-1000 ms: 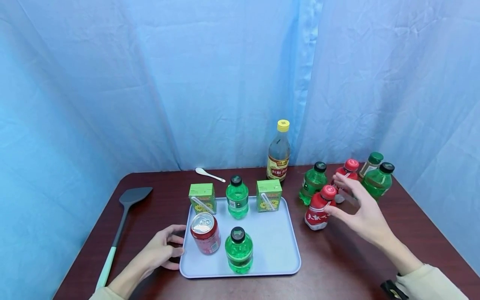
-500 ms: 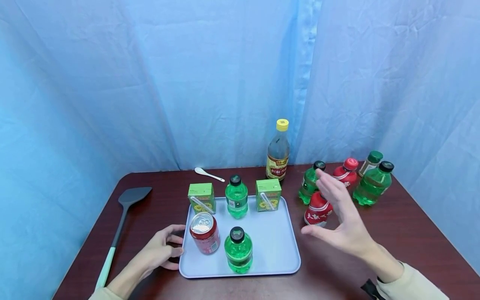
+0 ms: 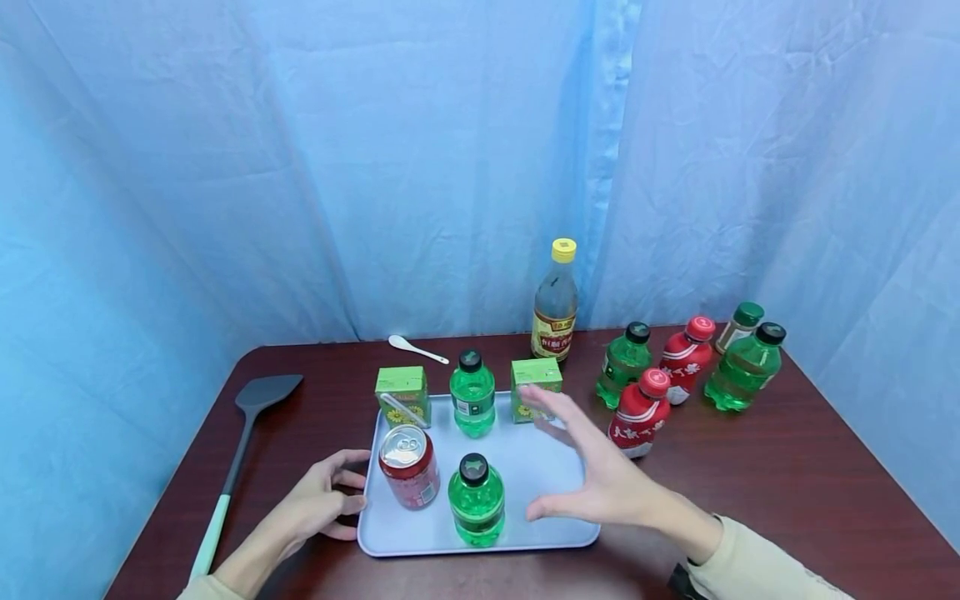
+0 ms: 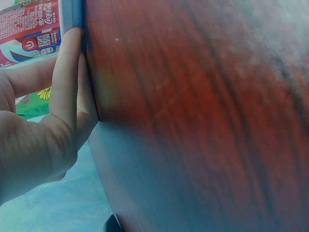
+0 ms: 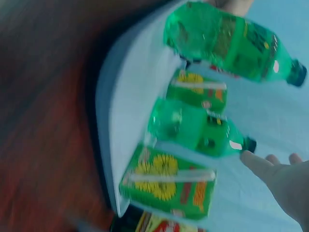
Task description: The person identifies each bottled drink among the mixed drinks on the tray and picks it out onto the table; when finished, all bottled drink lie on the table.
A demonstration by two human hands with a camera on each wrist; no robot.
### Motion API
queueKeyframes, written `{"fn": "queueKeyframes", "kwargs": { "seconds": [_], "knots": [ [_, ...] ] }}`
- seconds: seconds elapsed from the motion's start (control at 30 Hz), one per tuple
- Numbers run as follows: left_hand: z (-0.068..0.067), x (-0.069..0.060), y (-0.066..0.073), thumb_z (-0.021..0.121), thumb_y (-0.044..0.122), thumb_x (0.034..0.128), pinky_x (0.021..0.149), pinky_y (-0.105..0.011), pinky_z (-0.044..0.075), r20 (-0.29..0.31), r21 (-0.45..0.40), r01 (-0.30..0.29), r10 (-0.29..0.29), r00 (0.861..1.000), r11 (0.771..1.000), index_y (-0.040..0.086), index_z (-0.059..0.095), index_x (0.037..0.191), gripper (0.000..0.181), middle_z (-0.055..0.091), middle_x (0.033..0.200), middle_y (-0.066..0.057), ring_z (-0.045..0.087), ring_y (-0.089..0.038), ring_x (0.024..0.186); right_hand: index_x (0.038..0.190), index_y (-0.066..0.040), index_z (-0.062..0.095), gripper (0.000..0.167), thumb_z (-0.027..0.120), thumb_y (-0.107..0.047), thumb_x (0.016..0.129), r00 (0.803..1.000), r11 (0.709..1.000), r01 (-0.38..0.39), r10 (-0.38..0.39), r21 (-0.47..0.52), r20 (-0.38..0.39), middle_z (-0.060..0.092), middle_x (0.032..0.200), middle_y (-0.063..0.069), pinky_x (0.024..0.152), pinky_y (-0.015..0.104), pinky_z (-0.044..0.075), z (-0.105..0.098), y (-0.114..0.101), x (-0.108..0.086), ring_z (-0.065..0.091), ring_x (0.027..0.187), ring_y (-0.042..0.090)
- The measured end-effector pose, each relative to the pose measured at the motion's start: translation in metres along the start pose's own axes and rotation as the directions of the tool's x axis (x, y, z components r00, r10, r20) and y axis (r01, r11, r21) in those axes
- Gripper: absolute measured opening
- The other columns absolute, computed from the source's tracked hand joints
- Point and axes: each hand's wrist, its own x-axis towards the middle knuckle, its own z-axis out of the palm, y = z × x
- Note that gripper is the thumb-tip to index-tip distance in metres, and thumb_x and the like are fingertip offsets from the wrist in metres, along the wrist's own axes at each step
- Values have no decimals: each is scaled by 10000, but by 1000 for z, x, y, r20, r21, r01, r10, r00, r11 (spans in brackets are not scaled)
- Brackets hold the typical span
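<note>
My left hand (image 3: 315,498) touches the left rim of a pale tray (image 3: 540,533) with its fingers. The left wrist view shows those fingers (image 4: 67,77) against the tray's edge. Near them on the tray is a red soda can (image 3: 410,479). My right hand (image 3: 596,471) hovers over the tray's right side, fingers spread and holding nothing. A small green bottle (image 3: 477,508) stands upright at the tray's front, left of its thumb. A second green bottle (image 3: 473,396) is at the back, between two green drink boxes, one left (image 3: 402,392) and one right (image 3: 536,375), partly hidden by the right fingers.
Right of the tray stand two red bottles (image 3: 640,421), more green bottles (image 3: 626,362) and a green-capped jar (image 3: 738,325). A yellow-capped bottle (image 3: 555,308) and a white spoon (image 3: 418,348) are behind. A long-handled turner (image 3: 238,458) lies at left.
My right hand has moved left, away from the front red bottle to over the tray, with nothing in it. The red bottle shows fully again. My left hand stays put.
</note>
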Motion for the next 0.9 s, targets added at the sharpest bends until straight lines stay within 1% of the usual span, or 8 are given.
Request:
{"fn": "queueKeyframes", "kwargs": {
  "seconds": [0.13, 0.23, 0.4, 0.53, 0.63, 0.73, 0.83, 0.9],
  "knots": [
    [0, 0, 0, 647, -112, 846, 588, -513, 598, 23, -10, -15, 16, 1000, 1000, 15, 437, 1473, 673, 559, 1131, -220, 661, -274, 862, 1619, -117, 177, 1196, 938, -88, 697, 994, 994, -78, 71, 83, 86, 268, 1632, 79, 1102, 446, 416, 18, 10, 2, 310, 1466, 296],
    [0, 1, 0, 649, -111, 848, 594, -513, 599, 32, -11, -22, 22, 999, 1000, 13, 434, 1474, 673, 559, 1134, -220, 656, -271, 873, 1625, -198, 176, 1135, 907, -141, 759, 979, 978, -166, 147, 130, 139, 272, 1633, 18, 1102, 464, 417, 28, 13, 5, 329, 1460, 247],
    [-1, 1, 0, 654, -104, 849, 594, -514, 599, 38, -6, -25, 25, 999, 1000, 13, 432, 1475, 674, 561, 1137, -219, 654, -271, 875, 1615, -263, 223, 1015, 861, -202, 827, 955, 955, -259, 230, 146, 190, 326, 1604, -43, 1071, 522, 439, 36, 17, 11, 393, 1423, 220],
    [-2, 0, 0, 651, -107, 849, 593, -514, 599, 45, -5, -29, 29, 999, 1000, 5, 424, 1476, 676, 555, 1134, -221, 653, -270, 872, 1590, -333, 274, 944, 845, -231, 846, 934, 935, -317, 278, 158, 226, 357, 1584, -74, 1065, 478, 457, 39, 21, 13, 420, 1407, 235],
    [-2, 0, 1, 656, -107, 846, 593, -512, 599, 42, -1, -21, 21, 999, 1000, 7, 428, 1473, 677, 556, 1130, -218, 652, -271, 867, 1573, -344, 311, 914, 849, -238, 842, 918, 921, -352, 305, 165, 254, 377, 1572, -78, 1063, 428, 461, 40, 23, 14, 432, 1401, 263],
    [-2, 0, 1, 663, -108, 840, 591, -510, 598, 33, 5, -7, 6, 999, 1000, 17, 440, 1468, 678, 564, 1124, -211, 645, -274, 861, 1558, -310, 353, 878, 852, -234, 839, 904, 913, -375, 322, 162, 281, 403, 1557, -68, 1062, 404, 461, 40, 23, 14, 447, 1387, 249],
    [-2, 1, 1, 666, -114, 836, 586, -508, 598, 20, 8, 5, -5, 1000, 1000, 24, 453, 1460, 674, 572, 1116, -203, 641, -277, 848, 1533, -301, 396, 835, 853, -220, 839, 894, 912, -382, 324, 148, 309, 438, 1531, -43, 1043, 387, 476, 41, 24, 14, 462, 1361, 203],
    [-3, 1, 1, 664, -118, 836, 585, -509, 598, 20, 7, 7, -7, 1000, 1000, 25, 455, 1459, 672, 572, 1114, -203, 644, -278, 840, 1512, -265, 433, 781, 843, -204, 850, 889, 913, -381, 318, 147, 330, 486, 1485, -29, 1010, 365, 499, 41, 26, 14, 481, 1332, 193]
  ]
}}
